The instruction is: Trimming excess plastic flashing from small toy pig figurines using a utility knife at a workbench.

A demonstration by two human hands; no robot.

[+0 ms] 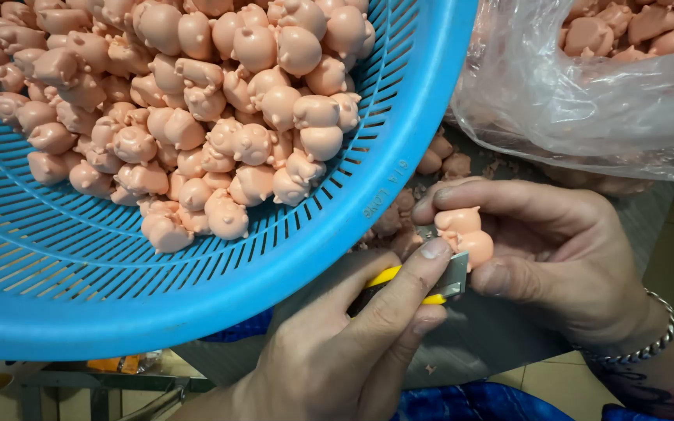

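Note:
My right hand (563,249), with a metal bracelet on its wrist, pinches a small pink pig figure (466,234) between thumb and fingers. Grasped in my left hand (337,351) is a yellow utility knife (388,275). Its thumb presses on top, and the grey blade (454,279) touches the figure's lower edge. Both hands meet just right of a big blue slotted basket (196,304). The basket holds a heap of several identical pink pig figures (196,117).
A clear plastic bag (587,93) with more pink figures lies at the upper right. A few loose figures (438,156) and trimmed scraps sit on the grey surface (493,335) between basket and bag. Tiled floor shows at the lower right.

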